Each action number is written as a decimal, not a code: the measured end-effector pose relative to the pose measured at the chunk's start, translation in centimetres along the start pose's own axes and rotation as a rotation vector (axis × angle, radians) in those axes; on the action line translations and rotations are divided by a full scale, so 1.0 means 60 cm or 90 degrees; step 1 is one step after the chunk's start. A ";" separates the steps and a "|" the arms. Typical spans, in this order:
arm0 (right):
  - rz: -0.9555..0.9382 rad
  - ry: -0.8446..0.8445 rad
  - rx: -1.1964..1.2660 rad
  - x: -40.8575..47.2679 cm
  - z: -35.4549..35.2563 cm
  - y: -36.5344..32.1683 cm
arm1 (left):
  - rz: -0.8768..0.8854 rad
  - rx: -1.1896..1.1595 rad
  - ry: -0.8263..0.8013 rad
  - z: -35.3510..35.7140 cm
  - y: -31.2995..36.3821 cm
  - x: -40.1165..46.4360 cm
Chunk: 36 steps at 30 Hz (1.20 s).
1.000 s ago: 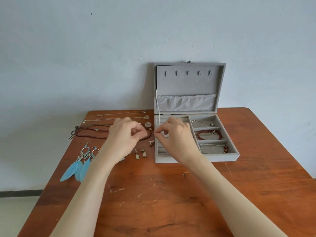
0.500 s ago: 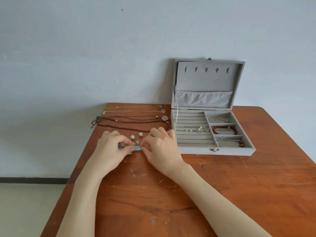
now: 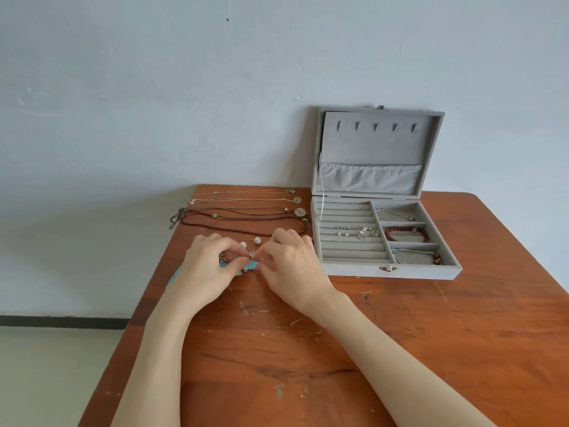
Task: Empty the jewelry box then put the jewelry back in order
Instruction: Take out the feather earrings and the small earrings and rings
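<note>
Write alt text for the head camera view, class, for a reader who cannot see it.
Two hands, left hand and right hand, pinch a blue feather earring on a wooden table. Necklaces lie in rows behind them. An open grey jewelry box to the right holds bracelets and small earrings.

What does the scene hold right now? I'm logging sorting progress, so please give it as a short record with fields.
surface: scratched brown wooden table
box: grey velvet jewelry box, lid open and upright
box contents: red beaded bracelet; small silver rings and studs in the ring rolls
still out: long cord and chain necklaces, two white pearl earrings
left hand: pinching the turquoise feather earrings
right hand: pinching the same earrings
</note>
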State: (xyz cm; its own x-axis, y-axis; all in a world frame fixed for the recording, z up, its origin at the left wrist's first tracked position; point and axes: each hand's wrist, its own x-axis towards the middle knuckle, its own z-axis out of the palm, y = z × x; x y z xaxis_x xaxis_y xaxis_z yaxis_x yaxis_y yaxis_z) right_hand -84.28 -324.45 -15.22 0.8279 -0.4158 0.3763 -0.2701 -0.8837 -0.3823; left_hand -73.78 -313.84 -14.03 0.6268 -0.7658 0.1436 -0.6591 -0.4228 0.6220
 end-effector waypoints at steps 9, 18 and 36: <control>0.104 0.098 0.017 -0.011 -0.086 0.099 | 0.139 -0.022 0.016 0.034 0.079 0.033; 0.207 0.044 -0.097 -0.008 -0.110 0.191 | 0.192 0.107 -0.021 0.134 0.157 0.118; 0.224 -0.010 -0.070 0.008 -0.106 0.202 | 0.134 0.157 -0.106 0.154 0.162 0.134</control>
State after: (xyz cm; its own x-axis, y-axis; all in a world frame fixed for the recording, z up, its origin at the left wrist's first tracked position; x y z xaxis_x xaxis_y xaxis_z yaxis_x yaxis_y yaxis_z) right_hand -90.25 -336.71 -14.28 0.6822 -0.6959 0.2244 -0.5903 -0.7053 -0.3925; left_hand -78.98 -328.56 -13.94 0.4032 -0.9087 0.1084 -0.8600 -0.3358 0.3842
